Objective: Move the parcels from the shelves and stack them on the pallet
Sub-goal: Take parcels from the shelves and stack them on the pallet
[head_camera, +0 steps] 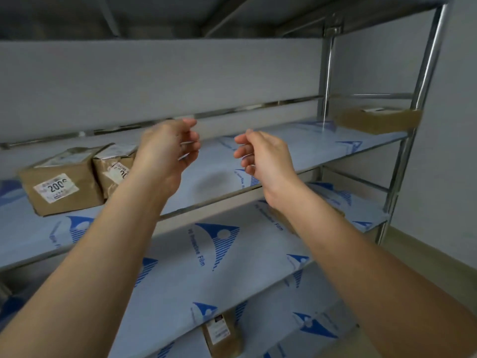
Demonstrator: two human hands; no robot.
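Observation:
Two brown cardboard parcels stand side by side at the left of the upper shelf (296, 148): a larger one (62, 182) with a white "200" label and a smaller one (113, 169) partly behind my left forearm. A flat parcel (374, 121) lies at the shelf's far right end. Another parcel (223, 337) shows on a low shelf, and one (284, 220) on the middle shelf is mostly hidden by my right arm. My left hand (167, 148) and my right hand (263, 156) are raised over the upper shelf, palms facing each other, fingers loosely curled, holding nothing. No pallet is in view.
The shelves are covered in blue-printed protective film. Chrome uprights (423, 99) frame the rack's right end, with a rail (232, 109) along the back. A pale wall (459, 151) and a strip of floor (438, 259) lie to the right.

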